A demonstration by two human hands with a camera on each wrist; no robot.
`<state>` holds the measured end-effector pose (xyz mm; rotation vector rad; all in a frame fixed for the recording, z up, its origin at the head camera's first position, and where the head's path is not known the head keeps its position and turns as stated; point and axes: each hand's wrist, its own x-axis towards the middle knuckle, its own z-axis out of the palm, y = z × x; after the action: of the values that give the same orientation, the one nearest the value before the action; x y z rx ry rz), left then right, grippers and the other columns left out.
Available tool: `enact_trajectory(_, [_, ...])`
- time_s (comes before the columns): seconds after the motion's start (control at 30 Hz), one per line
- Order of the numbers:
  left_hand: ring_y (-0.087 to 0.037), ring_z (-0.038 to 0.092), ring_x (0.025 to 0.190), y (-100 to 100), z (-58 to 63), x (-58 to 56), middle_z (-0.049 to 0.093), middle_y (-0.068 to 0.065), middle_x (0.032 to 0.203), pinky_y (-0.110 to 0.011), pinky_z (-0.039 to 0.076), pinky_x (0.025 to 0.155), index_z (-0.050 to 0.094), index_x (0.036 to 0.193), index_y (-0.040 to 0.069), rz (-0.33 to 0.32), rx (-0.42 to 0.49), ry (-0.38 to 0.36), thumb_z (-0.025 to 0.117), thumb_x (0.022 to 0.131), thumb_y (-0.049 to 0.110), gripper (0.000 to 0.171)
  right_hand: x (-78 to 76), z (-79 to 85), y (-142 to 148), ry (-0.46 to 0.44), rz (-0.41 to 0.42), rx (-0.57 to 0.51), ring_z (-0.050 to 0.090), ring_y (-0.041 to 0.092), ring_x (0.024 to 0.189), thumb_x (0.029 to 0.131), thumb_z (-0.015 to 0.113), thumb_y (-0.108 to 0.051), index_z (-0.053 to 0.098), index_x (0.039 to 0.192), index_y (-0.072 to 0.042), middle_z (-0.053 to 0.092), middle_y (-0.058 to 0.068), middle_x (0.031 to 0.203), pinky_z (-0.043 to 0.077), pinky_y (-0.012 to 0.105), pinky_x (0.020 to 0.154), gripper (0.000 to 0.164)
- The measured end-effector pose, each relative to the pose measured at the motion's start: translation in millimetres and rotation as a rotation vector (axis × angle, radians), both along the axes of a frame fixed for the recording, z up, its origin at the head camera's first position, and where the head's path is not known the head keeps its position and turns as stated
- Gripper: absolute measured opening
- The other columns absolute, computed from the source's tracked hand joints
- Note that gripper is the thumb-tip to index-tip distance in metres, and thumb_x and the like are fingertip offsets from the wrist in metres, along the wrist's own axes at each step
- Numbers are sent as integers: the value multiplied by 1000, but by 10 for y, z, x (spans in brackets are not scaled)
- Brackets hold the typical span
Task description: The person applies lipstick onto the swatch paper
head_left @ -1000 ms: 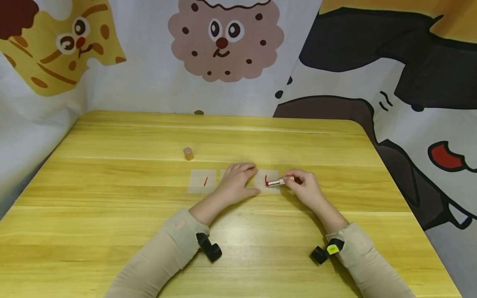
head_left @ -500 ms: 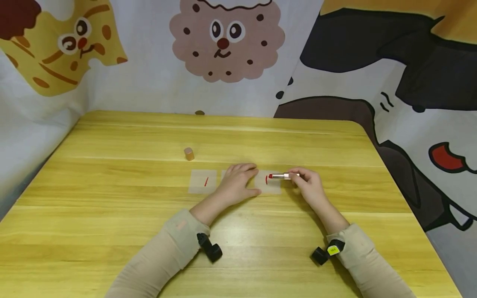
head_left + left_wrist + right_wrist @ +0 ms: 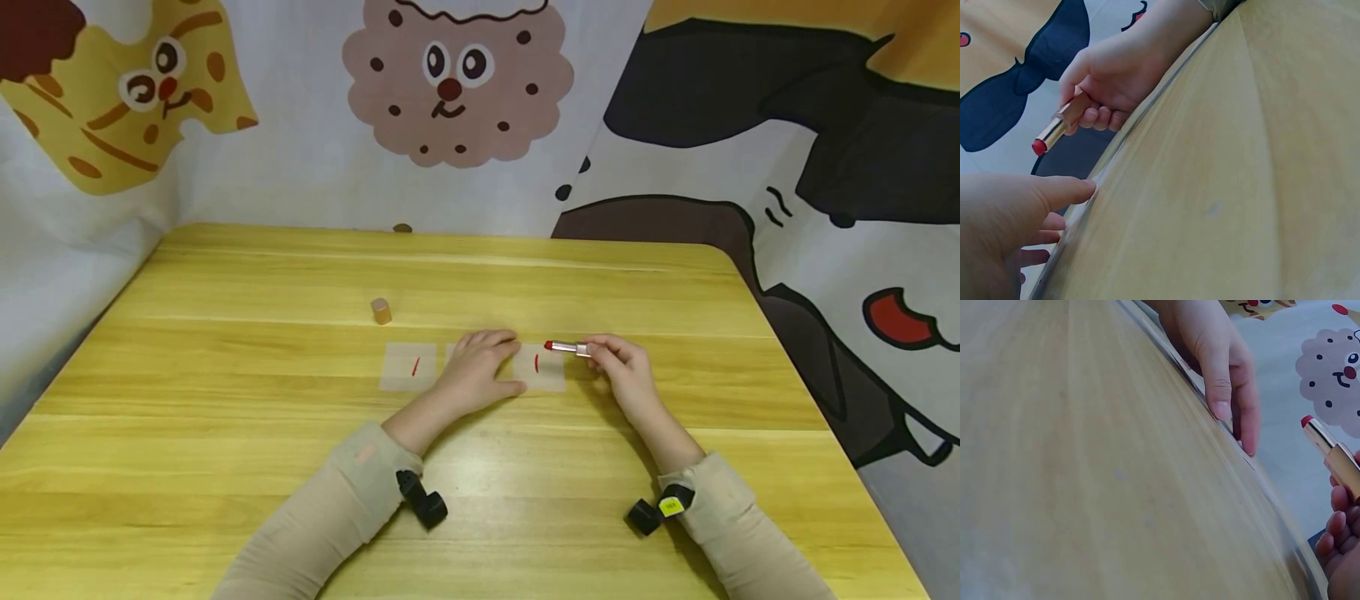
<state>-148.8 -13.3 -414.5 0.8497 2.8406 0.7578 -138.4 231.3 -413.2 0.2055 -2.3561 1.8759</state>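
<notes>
My right hand [image 3: 621, 362] pinches a lipstick [image 3: 567, 347], its red tip pointing left above the upper part of the right-hand paper [image 3: 551, 375]. In the left wrist view, the gold-coloured lipstick tube [image 3: 1055, 130] shows between thumb and fingers. A short red stroke [image 3: 536, 363] marks that paper. My left hand [image 3: 476, 367] rests with fingers spread over a middle paper [image 3: 449, 350], most of which it hides; its fingertips reach the right paper's left edge. Left of it lies another pale paper [image 3: 397, 367] bearing a slanted red stroke [image 3: 416, 367].
A small copper-coloured cap [image 3: 381, 311] stands on the wooden table [image 3: 225, 400], behind the left paper. Black cameras are strapped to both wrists. A cartoon-printed cloth [image 3: 300, 183] hangs behind the table's far edge.
The right hand has lifted the lipstick off the right paper and drawn it up and slightly right, uncovering the red stroke. My left hand stays in place.
</notes>
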Motion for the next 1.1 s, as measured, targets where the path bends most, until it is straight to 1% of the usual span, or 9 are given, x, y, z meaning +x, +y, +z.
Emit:
enact_trajectory(0.13, [-24, 31, 137, 3, -3, -1, 39, -6, 148, -45, 12, 113, 49, 139, 7, 4, 15, -1, 69, 85, 45, 69, 6, -2, -6, 26, 0, -35, 53, 13, 66, 94, 55, -1, 65, 99, 15, 61, 14, 73, 44, 21, 57, 20])
enact_trajectory(0.33, [-24, 32, 136, 8, -9, -6, 41, -6, 146, -45, 12, 113, 48, 140, 8, 19, 52, -5, 71, 84, 43, 69, 26, 32, -25, 26, -10, -87, 53, 12, 66, 94, 56, -2, 67, 95, 10, 63, 3, 75, 45, 20, 57, 16])
enact_trajectory(0.37, [-24, 32, 136, 7, -7, -5, 41, -7, 146, -45, 12, 113, 48, 140, 8, 21, 59, -7, 71, 84, 43, 70, 30, 37, -27, 24, -11, -92, 54, 12, 67, 94, 57, -3, 67, 95, 10, 63, 4, 76, 45, 20, 57, 17])
enact_trajectory(0.5, [-26, 33, 135, -4, 6, -3, 42, -7, 145, -46, 13, 112, 48, 140, 8, 32, 87, -2, 72, 84, 42, 70, 43, 52, -32, 20, -4, -122, 55, 11, 68, 94, 56, -3, 63, 98, 15, 65, 3, 78, 49, 20, 61, 20])
enact_trajectory(0.63, [-27, 34, 134, -20, 25, -5, 44, -7, 144, -48, 16, 112, 49, 139, 9, 41, 127, 15, 72, 84, 42, 68, 51, 68, -41, 25, -7, -133, 56, 11, 70, 95, 56, -3, 61, 100, 18, 66, 6, 80, 50, 21, 64, 22])
enact_trajectory(0.73, [-28, 35, 134, -33, 35, -11, 45, -8, 143, -49, 16, 111, 49, 139, 9, 43, 158, 27, 71, 84, 42, 67, 56, 79, -48, 36, -12, -137, 57, 13, 70, 94, 57, -3, 63, 99, 15, 66, 7, 80, 50, 21, 64, 20])
enact_trajectory(0.9, [-28, 35, 134, -57, 53, -9, 44, -10, 144, -49, 16, 111, 47, 140, 7, 47, 216, 25, 70, 85, 43, 69, 67, 91, -62, 50, -7, -202, 58, 10, 74, 94, 59, -2, 68, 98, 6, 68, -1, 84, 52, 21, 69, 14])
enact_trajectory(1.0, [-28, 36, 133, -71, 85, -4, 45, -10, 143, -48, 17, 111, 47, 140, 7, 56, 254, 27, 72, 84, 42, 70, 77, 100, -69, 69, -20, -202, 58, 12, 74, 93, 60, -3, 70, 99, 4, 68, 5, 83, 51, 21, 68, 13])
enact_trajectory(1.1, [-28, 37, 132, -81, 124, 1, 46, -10, 142, -47, 17, 111, 47, 140, 7, 63, 282, 31, 72, 84, 42, 70, 89, 108, -74, 87, -39, -172, 58, 16, 73, 93, 61, -3, 69, 101, 6, 66, 13, 80, 49, 22, 64, 15])
